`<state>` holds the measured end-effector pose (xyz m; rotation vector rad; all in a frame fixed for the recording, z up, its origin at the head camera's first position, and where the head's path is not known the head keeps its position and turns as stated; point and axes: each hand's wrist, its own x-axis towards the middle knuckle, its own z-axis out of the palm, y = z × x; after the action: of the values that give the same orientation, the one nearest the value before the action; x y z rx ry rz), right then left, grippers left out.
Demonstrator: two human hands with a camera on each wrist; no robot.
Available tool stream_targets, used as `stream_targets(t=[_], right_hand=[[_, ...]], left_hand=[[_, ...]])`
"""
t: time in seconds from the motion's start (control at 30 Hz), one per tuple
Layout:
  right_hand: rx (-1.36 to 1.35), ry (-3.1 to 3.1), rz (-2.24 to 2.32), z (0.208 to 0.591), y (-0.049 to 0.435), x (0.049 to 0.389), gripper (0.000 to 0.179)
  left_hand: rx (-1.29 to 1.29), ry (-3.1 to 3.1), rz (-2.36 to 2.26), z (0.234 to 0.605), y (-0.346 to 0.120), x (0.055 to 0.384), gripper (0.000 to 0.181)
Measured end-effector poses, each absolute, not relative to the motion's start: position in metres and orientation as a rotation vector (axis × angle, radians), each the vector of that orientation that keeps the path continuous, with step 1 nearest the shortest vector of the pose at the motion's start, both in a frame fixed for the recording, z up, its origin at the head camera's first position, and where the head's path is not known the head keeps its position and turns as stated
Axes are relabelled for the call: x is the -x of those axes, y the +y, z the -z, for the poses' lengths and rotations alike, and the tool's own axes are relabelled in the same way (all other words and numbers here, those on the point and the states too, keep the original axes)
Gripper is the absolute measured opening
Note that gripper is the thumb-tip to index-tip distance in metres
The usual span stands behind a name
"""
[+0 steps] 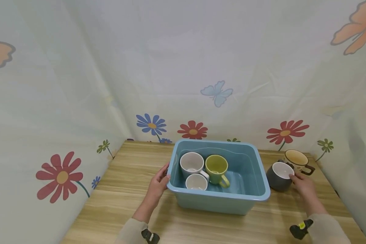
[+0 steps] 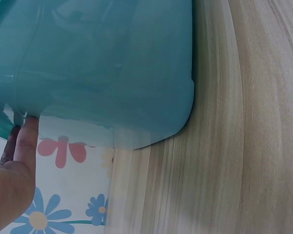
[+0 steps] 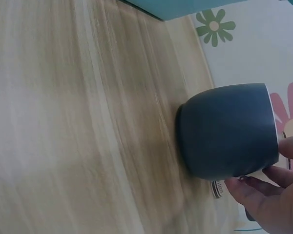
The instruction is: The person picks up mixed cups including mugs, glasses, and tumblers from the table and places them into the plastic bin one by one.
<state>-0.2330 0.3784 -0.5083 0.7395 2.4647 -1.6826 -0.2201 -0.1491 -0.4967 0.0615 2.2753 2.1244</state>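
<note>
A light blue plastic tub (image 1: 213, 203) stands on the wooden table; my left hand (image 1: 157, 185) holds its left rim, with fingers (image 2: 27, 141) against the outside in the left wrist view. Inside the tub's left half are a large white mug (image 1: 187, 168), a yellow-green mug (image 1: 213, 172) and a smaller white cup (image 1: 196, 185). Right of the tub, my right hand (image 1: 305, 184) pinches the rim of a dark grey mug (image 1: 276, 181) with a white inside. The right wrist view shows this grey mug (image 3: 224, 131) upright, its base at the tabletop.
Behind the grey mug stands a cream mug (image 1: 297, 158) with a dark rim and dark handle. The wood-grain table (image 1: 116, 193) extends on both sides of the tub. A white cloth with printed flowers and butterflies (image 1: 170, 67) hangs behind and along both sides.
</note>
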Motion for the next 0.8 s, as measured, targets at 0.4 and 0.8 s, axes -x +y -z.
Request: stream_targets(t=[0.4,0.8], right_hand=[[-0.711,2.747,1.464,0.494,0.381,0.240,0.048],[-0.629,2.970,1.068,0.491,0.379,0.246,0.029]], left_hand=[[-0.056,2.271,-2.128,0.499,-0.150,0.221,0.056],[-0.069,2.281,-2.130,0.499,-0.151,0.223,0.056]])
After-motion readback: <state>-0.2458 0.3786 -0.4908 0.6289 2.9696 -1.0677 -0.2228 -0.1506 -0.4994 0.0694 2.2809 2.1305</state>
